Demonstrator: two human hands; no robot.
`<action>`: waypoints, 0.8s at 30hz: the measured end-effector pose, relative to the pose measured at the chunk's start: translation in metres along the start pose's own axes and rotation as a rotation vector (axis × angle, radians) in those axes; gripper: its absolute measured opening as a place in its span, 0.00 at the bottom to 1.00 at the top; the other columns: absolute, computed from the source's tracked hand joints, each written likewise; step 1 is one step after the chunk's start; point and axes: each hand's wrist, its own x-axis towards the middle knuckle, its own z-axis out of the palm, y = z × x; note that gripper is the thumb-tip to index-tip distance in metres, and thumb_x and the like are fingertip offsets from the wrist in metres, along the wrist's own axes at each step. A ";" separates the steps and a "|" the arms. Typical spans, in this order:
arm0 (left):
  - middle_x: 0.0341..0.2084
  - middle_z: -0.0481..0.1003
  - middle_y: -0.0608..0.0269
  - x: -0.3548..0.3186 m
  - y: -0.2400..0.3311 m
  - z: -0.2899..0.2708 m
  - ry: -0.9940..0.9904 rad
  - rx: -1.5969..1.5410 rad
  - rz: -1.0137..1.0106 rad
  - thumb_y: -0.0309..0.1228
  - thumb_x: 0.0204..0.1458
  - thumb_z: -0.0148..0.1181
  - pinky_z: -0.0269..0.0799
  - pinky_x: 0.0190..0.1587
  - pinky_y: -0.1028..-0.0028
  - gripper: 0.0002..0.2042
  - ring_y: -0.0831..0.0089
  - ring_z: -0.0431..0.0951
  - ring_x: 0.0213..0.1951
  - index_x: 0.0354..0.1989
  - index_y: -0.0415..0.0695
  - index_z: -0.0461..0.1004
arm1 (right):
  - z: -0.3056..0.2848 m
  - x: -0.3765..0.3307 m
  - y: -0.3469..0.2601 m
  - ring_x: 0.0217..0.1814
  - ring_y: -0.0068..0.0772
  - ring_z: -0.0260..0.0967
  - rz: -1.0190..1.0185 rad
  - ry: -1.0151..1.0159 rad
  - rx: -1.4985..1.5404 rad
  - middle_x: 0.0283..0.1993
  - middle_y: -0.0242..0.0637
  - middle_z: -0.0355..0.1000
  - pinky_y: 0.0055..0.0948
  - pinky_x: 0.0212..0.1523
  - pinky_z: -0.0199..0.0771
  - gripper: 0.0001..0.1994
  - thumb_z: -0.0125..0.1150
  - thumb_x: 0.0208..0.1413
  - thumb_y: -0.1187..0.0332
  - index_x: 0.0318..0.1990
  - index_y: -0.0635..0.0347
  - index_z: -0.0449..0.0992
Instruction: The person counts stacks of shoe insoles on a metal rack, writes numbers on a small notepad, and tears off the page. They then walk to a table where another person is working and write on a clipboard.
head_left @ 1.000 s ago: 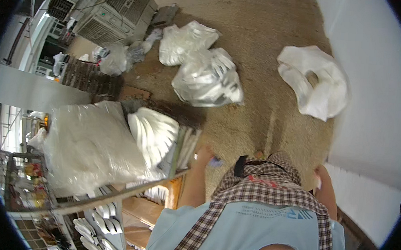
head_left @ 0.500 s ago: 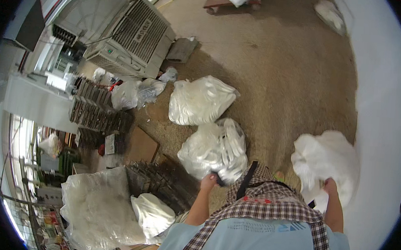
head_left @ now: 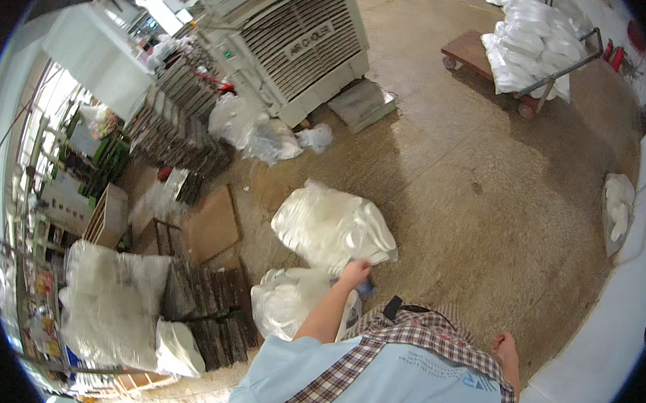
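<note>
My left hand (head_left: pixel 355 273) is closed in front of a clear bag of white pieces (head_left: pixel 332 225) on the floor. A small dark blue thing (head_left: pixel 366 288) shows just below the fist; its kind cannot be made out. Beneath my left forearm lies a second clear bag of white pieces (head_left: pixel 278 303), partly covered by the arm. On the other side of my body, my right hand (head_left: pixel 505 343) hangs low with curled fingers, and nothing shows in it.
A platform trolley (head_left: pixel 472 55) stacked with white bags (head_left: pixel 536 40) stands far right. An air cooler (head_left: pixel 296 46) stands at the back left. Dark stacked trays (head_left: pixel 218 314) and a large clear bag (head_left: pixel 110 299) lie left. Another bag (head_left: pixel 617 211) rests by the right wall.
My right hand has let go of the large white bag, which is out of view. My left hand has moved forward, beside the farther clear bag. The view has swung right, bringing in the loaded trolley.
</note>
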 end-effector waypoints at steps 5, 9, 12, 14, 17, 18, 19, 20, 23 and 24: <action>0.24 0.75 0.58 0.241 0.189 -0.012 -0.017 -0.204 0.252 0.30 0.52 0.53 0.71 0.30 0.69 0.08 0.68 0.76 0.25 0.37 0.40 0.73 | -0.038 0.084 -0.089 0.17 0.30 0.45 -0.012 0.399 -0.228 0.18 0.34 0.53 0.37 0.25 0.57 0.13 0.38 0.61 0.68 0.24 0.60 0.62; 0.26 0.76 0.56 0.365 0.224 -0.020 0.072 -0.153 0.108 0.30 0.50 0.53 0.71 0.32 0.70 0.10 0.68 0.77 0.26 0.38 0.39 0.73 | -0.006 0.163 -0.239 0.18 0.32 0.50 -0.130 0.291 -1.341 0.18 0.36 0.56 0.40 0.25 0.60 0.14 0.39 0.60 0.67 0.23 0.60 0.63; 0.27 0.77 0.55 0.411 0.204 -0.048 0.024 -0.042 -0.142 0.31 0.49 0.54 0.72 0.34 0.68 0.11 0.66 0.77 0.27 0.37 0.39 0.74 | 0.091 0.238 -0.405 0.19 0.34 0.55 -0.117 0.328 -0.987 0.19 0.36 0.59 0.40 0.26 0.62 0.15 0.39 0.61 0.65 0.23 0.61 0.64; 0.28 0.77 0.54 0.436 0.179 -0.064 0.069 -0.186 -0.338 0.32 0.47 0.54 0.72 0.35 0.66 0.11 0.63 0.78 0.29 0.36 0.40 0.75 | 0.184 0.295 -0.526 0.20 0.33 0.57 -0.293 0.285 -0.899 0.19 0.35 0.60 0.36 0.25 0.60 0.17 0.36 0.62 0.61 0.24 0.60 0.63; 0.29 0.78 0.54 0.479 0.134 -0.086 0.117 -0.065 -0.597 0.35 0.47 0.52 0.72 0.36 0.64 0.12 0.63 0.79 0.33 0.36 0.43 0.77 | 0.335 0.369 -0.689 0.26 0.28 0.61 -0.506 0.068 -0.977 0.25 0.34 0.62 0.32 0.28 0.65 0.10 0.41 0.61 0.65 0.34 0.61 0.66; 0.30 0.78 0.53 0.496 0.123 -0.090 0.206 -0.055 -0.619 0.36 0.48 0.52 0.72 0.37 0.64 0.12 0.62 0.79 0.34 0.35 0.44 0.77 | 0.386 0.392 -0.734 0.23 0.26 0.59 -0.400 0.034 -0.697 0.22 0.33 0.61 0.30 0.28 0.64 0.11 0.41 0.60 0.63 0.33 0.61 0.66; 0.31 0.78 0.52 0.520 0.112 -0.095 0.193 0.046 -0.732 0.35 0.48 0.51 0.73 0.38 0.64 0.12 0.60 0.79 0.34 0.36 0.44 0.77 | 0.435 0.413 -0.775 0.22 0.26 0.58 -0.408 -0.021 -0.747 0.21 0.33 0.61 0.30 0.28 0.63 0.12 0.42 0.60 0.63 0.33 0.62 0.66; 0.32 0.78 0.51 0.547 0.104 -0.104 0.159 0.005 -0.825 0.35 0.48 0.51 0.73 0.39 0.63 0.12 0.59 0.79 0.35 0.36 0.44 0.78 | 0.476 0.430 -0.806 0.21 0.25 0.57 -0.465 -0.114 -0.771 0.20 0.32 0.60 0.30 0.27 0.62 0.13 0.42 0.60 0.62 0.32 0.62 0.67; 0.31 0.77 0.50 0.676 0.119 -0.135 0.261 0.052 -0.808 0.34 0.47 0.52 0.72 0.39 0.62 0.12 0.55 0.78 0.35 0.35 0.42 0.77 | 0.577 0.479 -0.880 0.23 0.26 0.62 -0.670 -0.122 -0.976 0.20 0.32 0.61 0.30 0.26 0.63 0.08 0.43 0.58 0.68 0.33 0.63 0.67; 0.30 0.77 0.50 0.723 0.136 -0.143 0.268 -0.034 -0.781 0.33 0.46 0.52 0.72 0.39 0.62 0.12 0.55 0.78 0.35 0.34 0.42 0.77 | 0.597 0.493 -0.900 0.24 0.26 0.62 -0.613 -0.140 -1.031 0.21 0.32 0.61 0.30 0.26 0.64 0.08 0.43 0.58 0.68 0.33 0.63 0.67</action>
